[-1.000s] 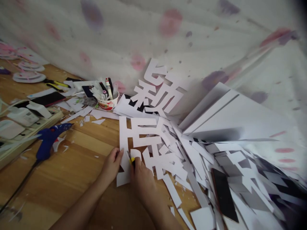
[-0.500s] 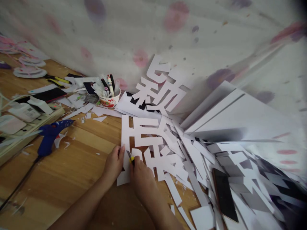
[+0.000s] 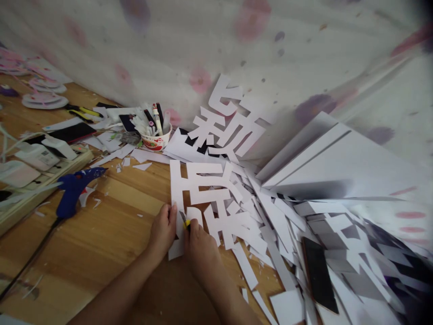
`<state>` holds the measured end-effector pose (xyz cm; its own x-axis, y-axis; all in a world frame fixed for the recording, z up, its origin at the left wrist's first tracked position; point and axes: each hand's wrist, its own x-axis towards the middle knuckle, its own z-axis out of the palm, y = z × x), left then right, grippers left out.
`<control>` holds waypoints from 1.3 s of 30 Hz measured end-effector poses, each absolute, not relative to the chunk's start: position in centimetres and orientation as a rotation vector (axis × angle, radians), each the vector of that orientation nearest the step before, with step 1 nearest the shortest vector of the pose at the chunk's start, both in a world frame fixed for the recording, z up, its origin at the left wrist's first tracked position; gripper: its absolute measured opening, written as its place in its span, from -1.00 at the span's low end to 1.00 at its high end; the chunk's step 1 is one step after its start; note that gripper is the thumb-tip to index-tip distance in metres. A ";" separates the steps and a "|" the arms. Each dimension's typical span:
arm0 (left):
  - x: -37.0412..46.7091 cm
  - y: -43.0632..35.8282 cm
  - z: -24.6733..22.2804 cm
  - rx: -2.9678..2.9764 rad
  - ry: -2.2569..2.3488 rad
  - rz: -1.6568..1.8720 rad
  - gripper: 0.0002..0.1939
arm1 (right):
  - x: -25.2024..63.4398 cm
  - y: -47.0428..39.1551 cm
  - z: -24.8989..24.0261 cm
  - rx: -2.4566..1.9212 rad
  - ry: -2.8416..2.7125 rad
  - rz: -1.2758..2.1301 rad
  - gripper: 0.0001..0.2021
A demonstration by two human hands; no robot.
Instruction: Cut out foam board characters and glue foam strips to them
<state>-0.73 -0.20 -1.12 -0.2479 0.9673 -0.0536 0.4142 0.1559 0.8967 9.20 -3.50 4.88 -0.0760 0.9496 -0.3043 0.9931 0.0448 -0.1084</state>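
A white paper cut-out (image 3: 207, 197) with character-like openings lies on the wooden table in front of me. My left hand (image 3: 164, 228) has its fingers closed on the left edge of this cut-out. Just right of it, my right hand (image 3: 200, 243) grips a yellow and black craft knife (image 3: 186, 222), its blade pointing up and left over the sheet. The blade tip is beside a slot in the paper; whether it touches the sheet is too small to tell.
A blue glue gun (image 3: 69, 194) and a power strip (image 3: 43, 176) lie left. Behind stands a bowl of pens (image 3: 156, 140). Another cut-out (image 3: 226, 119) leans on the patterned curtain. Paper scraps and a dark phone (image 3: 320, 275) are at the right.
The view has shifted slightly. The cut-out has turned a little, its lower end now further right, with both hands still on it and the knife.
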 end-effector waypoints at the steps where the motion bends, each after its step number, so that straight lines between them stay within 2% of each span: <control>1: -0.7 -0.2 -1.1 1.325 1.771 1.043 -0.66 | 9.2 -3.4 4.8 2.012 2.157 -0.422 -0.86; 13: -0.6 -0.4 -1.1 1.342 1.799 1.011 -0.65 | 9.7 -2.7 7.0 1.674 2.228 -0.339 -0.80; 39: -0.2 -0.7 -1.2 1.364 1.781 1.046 -0.67 | 10.6 -3.7 7.5 1.562 2.205 -0.353 -0.81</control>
<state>-0.17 -0.71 -1.19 -0.2439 0.9694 -0.0285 0.4471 0.1385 0.8837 10.56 -3.73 7.47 -0.2858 0.8355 -0.4694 0.9402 0.3391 0.0310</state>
